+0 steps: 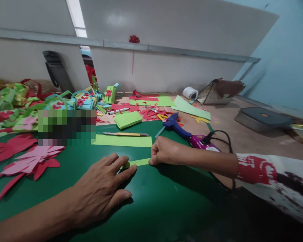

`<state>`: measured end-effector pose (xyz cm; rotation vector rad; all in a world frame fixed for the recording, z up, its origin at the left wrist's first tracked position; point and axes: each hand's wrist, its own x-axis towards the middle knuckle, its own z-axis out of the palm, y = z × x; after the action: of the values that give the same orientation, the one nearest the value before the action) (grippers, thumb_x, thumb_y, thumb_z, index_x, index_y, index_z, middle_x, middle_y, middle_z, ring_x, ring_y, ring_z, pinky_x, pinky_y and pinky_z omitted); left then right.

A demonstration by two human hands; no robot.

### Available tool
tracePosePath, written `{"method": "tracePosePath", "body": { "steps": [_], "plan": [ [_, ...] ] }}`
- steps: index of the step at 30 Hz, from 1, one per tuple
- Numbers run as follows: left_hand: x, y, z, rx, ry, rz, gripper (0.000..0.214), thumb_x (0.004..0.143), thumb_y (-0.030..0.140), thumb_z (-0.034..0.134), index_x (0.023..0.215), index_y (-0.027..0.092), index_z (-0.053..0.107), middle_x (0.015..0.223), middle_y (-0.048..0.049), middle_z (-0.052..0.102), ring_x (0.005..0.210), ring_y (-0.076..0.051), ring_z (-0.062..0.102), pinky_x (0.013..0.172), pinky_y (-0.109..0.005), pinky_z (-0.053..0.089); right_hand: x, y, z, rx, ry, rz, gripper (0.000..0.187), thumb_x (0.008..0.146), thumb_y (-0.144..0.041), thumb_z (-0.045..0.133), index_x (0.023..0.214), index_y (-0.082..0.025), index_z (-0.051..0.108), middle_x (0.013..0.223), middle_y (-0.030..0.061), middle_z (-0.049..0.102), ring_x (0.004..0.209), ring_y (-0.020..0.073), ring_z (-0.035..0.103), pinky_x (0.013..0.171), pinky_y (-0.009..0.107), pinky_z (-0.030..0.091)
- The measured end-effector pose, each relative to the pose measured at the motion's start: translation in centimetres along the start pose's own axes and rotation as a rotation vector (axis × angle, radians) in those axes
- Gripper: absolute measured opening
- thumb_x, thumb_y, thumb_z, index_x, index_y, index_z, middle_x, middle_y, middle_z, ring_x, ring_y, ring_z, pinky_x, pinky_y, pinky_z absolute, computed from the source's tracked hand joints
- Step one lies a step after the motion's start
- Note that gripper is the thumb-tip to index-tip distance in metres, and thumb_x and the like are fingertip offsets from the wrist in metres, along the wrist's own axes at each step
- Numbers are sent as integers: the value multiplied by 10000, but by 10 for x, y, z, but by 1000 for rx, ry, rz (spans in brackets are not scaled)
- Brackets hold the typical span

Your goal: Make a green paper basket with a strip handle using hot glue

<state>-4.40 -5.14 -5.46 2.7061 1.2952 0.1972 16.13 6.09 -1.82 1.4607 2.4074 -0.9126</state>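
Note:
A narrow light-green paper strip (140, 162) lies on the green mat (181, 208). My left hand (102, 186) rests over the strip's left end, fingers stretched out and touching it, thumb apart on the mat. At the other end, my right hand (163, 150) is closed in a pinch on the strip. Just beyond, a wider light-green paper piece (123, 141) lies flat, with a craft knife (126, 134) along its far edge. A blue glue gun (178, 127) lies past my right hand. The strip's left tip is partly hidden under my fingers.
Red and pink paper petals (36, 158) lie at left, near heaped small paper bags (17, 101). A folded green paper packet (128, 120) and red scraps (153, 112) lie farther back. A purple power socket (204, 143) with black cable sits beside my right forearm. A dark bottle (57, 72) stands behind.

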Motion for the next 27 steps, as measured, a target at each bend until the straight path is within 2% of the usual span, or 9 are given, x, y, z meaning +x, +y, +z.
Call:
{"method": "tracePosePath", "body": {
  "steps": [7, 16, 19, 21, 22, 24, 27],
  "plan": [
    [0, 0, -1, -30, -25, -18, 409, 935, 457, 370, 1284, 260, 447, 1091, -71, 482, 885, -237, 408, 772, -392, 357, -10, 25, -6, 29, 39, 81, 160, 617, -286, 679, 539, -176, 593, 461, -62, 444, 441, 80, 389, 398, 209, 248],
    [-1, 1, 1, -49, -44, -29, 440, 926, 498, 359, 1287, 258, 435, 1110, -81, 469, 901, -248, 402, 787, -423, 357, -28, 49, -19, -31, 66, 128, 149, 641, -207, 609, 513, -165, 543, 424, -65, 387, 415, 76, 369, 403, 212, 206],
    [0, 0, 1, -52, -32, -24, 442, 922, 503, 364, 1287, 264, 436, 1107, -79, 475, 890, -244, 409, 777, -419, 366, -33, 38, -27, -71, 125, 69, 137, 650, -164, 586, 518, -159, 546, 464, -40, 446, 457, 88, 404, 430, 217, 235],
    [0, 0, 1, -49, -24, -21, 450, 918, 509, 368, 1293, 267, 429, 1117, -81, 477, 896, -248, 414, 778, -423, 372, -31, 23, -26, -60, 185, -9, 119, 722, -184, 536, 616, -156, 580, 561, -12, 526, 529, 97, 459, 467, 210, 274],
    [-1, 0, 1, -47, -19, -18, 455, 917, 513, 368, 1294, 266, 427, 1124, -82, 479, 902, -251, 416, 782, -426, 374, -27, 14, -23, -36, 174, -47, 123, 748, -211, 520, 661, -160, 589, 595, -8, 555, 549, 96, 490, 474, 199, 293],
    [-1, 1, 0, -38, -16, -16, 445, 921, 506, 364, 1288, 263, 431, 1136, -80, 488, 921, -256, 424, 801, -433, 375, -17, -2, -14, 29, 51, -93, 165, 777, -262, 499, 685, -168, 598, 574, -14, 584, 507, 90, 539, 453, 180, 329],
    [-1, 3, -4, 0, 13, -27, 450, 931, 494, 346, 1291, 237, 424, 1148, -78, 515, 943, -255, 444, 828, -422, 380, 3, -19, 0, 86, -112, -74, 162, 731, -267, 550, 610, -164, 580, 533, -18, 590, 447, 86, 555, 408, 164, 349]
  ]
}}
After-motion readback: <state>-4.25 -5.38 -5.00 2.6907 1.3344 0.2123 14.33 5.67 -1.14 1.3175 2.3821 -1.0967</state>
